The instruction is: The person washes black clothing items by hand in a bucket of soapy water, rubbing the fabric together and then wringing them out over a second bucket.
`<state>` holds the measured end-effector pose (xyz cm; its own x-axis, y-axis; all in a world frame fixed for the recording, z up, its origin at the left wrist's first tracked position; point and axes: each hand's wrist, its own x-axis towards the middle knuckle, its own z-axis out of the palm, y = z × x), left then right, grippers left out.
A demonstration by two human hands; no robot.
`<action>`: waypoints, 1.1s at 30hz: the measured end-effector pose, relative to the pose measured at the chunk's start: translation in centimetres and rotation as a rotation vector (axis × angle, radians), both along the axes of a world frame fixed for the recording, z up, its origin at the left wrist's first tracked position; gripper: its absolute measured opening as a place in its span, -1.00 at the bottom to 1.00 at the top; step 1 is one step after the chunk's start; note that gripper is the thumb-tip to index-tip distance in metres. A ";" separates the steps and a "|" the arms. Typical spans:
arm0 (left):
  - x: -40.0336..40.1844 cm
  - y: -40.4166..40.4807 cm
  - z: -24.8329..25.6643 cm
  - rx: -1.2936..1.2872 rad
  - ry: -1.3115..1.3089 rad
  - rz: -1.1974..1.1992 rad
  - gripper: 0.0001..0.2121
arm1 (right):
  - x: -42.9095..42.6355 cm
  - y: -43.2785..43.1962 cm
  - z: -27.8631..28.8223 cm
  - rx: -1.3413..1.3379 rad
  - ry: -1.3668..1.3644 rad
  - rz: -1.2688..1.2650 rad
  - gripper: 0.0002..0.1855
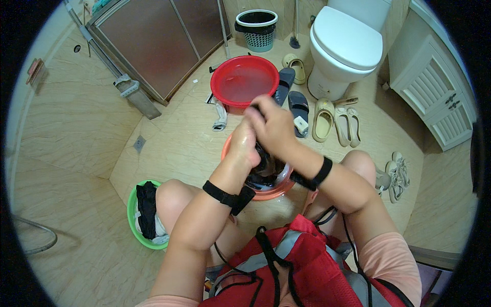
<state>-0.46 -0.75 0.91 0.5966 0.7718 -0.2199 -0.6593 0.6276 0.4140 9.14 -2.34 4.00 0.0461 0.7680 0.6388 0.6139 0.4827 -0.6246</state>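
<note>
My left hand (245,142) and my right hand (274,124) are pressed together, gripping a wet black cloth (264,163) between them. The right hand is partly blurred. The cloth hangs down into an orange-pink plastic basin (274,195) on the floor between my knees, where more dark fabric lies in liquid. Just beyond my hands a red plastic basin (245,82) holds cloudy water. A light sock (219,117) lies on the floor at its left side. By my left knee, a green basin (132,222) holds black and white clothes.
Dark slippers (298,109), cream clogs (323,121), pale flat shoes (347,126) and a scrubbing brush (347,101) lie near the toilet (345,42). Grey sneakers (397,176) are at right. A lined waste bin (259,32) and toilet brush (294,40) stand behind. A louvred cabinet (437,80) is at upper right.
</note>
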 end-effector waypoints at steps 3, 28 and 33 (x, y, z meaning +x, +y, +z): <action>-3.2 1.7 -3.6 0.138 -0.295 -0.267 -0.58 | -1.6 -0.7 0.0 0.148 -0.024 0.096 -0.80; -5.2 1.2 2.8 0.880 1.003 0.059 -0.58 | 7.3 3.2 0.2 -0.838 0.902 0.584 -0.66; -3.8 1.5 2.2 0.471 0.418 0.311 -0.72 | 5.4 1.9 0.1 -0.664 0.566 0.492 -0.38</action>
<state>-4.22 0.71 3.08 0.2707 0.9625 0.0173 -0.5054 0.1268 0.8535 14.55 -0.43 4.12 -0.2077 0.9766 0.0559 -0.0312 0.0505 -0.9982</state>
